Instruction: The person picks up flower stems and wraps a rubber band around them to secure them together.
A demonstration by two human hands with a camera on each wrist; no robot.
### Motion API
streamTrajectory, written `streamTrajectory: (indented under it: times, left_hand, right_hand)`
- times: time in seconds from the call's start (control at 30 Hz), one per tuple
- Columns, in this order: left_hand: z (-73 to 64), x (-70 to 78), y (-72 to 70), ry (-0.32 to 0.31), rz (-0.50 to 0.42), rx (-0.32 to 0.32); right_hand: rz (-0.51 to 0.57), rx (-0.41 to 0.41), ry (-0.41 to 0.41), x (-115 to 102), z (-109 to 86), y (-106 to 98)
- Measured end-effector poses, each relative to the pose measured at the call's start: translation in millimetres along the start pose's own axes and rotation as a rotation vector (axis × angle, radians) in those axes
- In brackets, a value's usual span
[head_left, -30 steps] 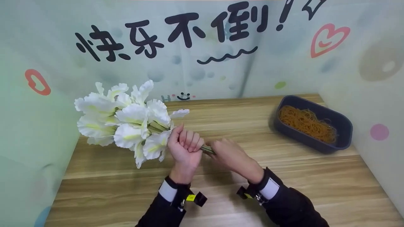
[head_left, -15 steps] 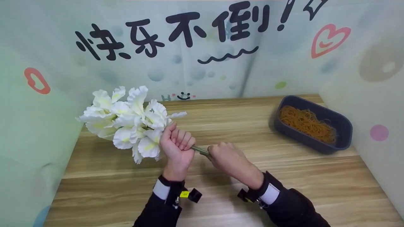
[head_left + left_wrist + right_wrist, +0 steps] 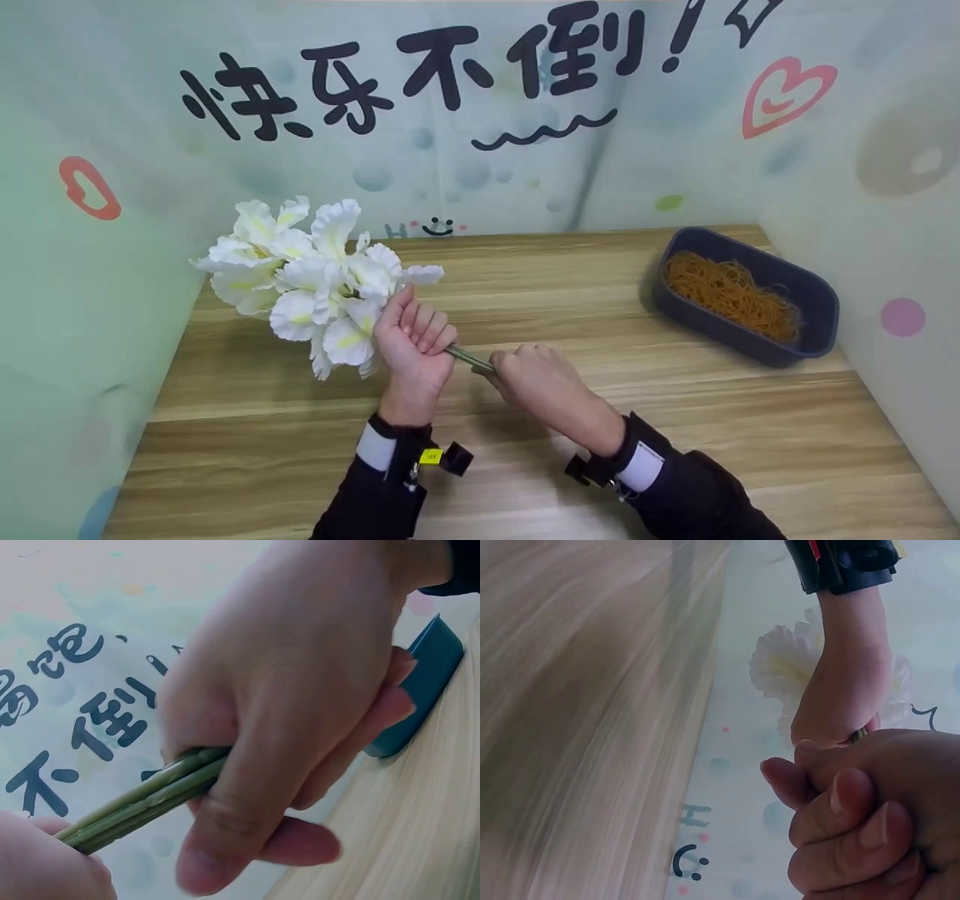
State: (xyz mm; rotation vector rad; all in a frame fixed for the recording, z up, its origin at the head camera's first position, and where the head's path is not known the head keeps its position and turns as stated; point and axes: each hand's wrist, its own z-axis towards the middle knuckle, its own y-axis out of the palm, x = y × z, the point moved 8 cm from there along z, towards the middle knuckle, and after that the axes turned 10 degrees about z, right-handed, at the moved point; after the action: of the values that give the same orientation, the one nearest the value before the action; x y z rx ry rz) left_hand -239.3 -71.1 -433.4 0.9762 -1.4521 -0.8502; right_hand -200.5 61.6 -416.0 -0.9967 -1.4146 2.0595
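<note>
A bunch of white artificial flowers (image 3: 300, 277) with yellow-tinged petals is held slanting over the table, blooms to the left. My left hand (image 3: 416, 341) grips the stems just below the blooms, fingers curled round them. Further down, my right hand (image 3: 547, 390) holds the lower stems. Between the two hands a short length of green stems (image 3: 142, 814) shows in the left wrist view. There the right thumb (image 3: 232, 829) lies along the stems. In the right wrist view the curled right fingers (image 3: 847, 840) hide the stem ends.
A dark blue rectangular bin (image 3: 742, 356) with a heap of thin orange-brown rubber bands (image 3: 731, 296) stands at the table's back right. The wood-grain table (image 3: 300, 450) is bounded by printed pale walls (image 3: 480, 180) at the back and both sides.
The left hand has slid left and slightly up, with the blooms tilting along. More stem shows between the hands. The right hand has shifted only slightly.
</note>
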Motion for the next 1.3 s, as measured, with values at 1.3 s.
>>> streamTrajectory:
  times: [1.3]
  left_hand:
    - [10.9, 32.9, -15.2, 0.078, -0.29, 0.021]
  right_hand:
    - [0.148, 0.109, 0.137, 116.9, -49.0, -73.2]
